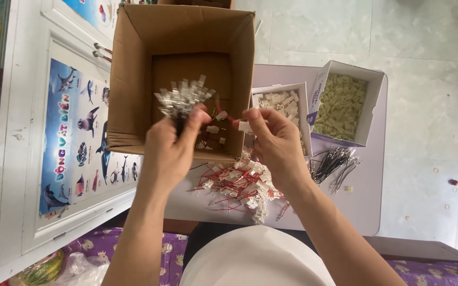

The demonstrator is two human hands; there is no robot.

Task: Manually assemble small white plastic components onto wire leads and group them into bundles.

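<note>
Two hands work above the counter. Left hand, grip closed around a bundle of metal-tipped wires, hovers before the cardboard box. Right hand pinches a white connector over finished red-wired connectors; two small boxes of white parts stand rightward.
</note>
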